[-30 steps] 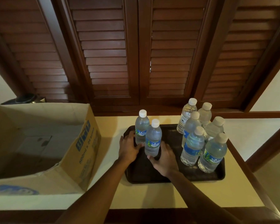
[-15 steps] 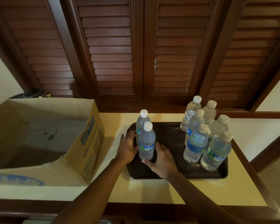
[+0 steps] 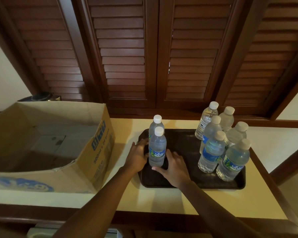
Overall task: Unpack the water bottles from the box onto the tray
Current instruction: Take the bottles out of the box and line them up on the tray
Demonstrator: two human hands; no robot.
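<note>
- The cardboard box [image 3: 46,148] is sitting at the left, its visible floor showing no bottles.
- The left hand [image 3: 138,154] is resting, fingers spread, against the near water bottle [image 3: 157,149] on the dark tray [image 3: 187,179].
- The right hand [image 3: 175,166] is cupping its base, fingers loosely spread.
- Six bottles [image 3: 220,143] are standing clustered at the tray's right end.
- Judgement: placement is finishing; next, letting go without tipping it.
</note>
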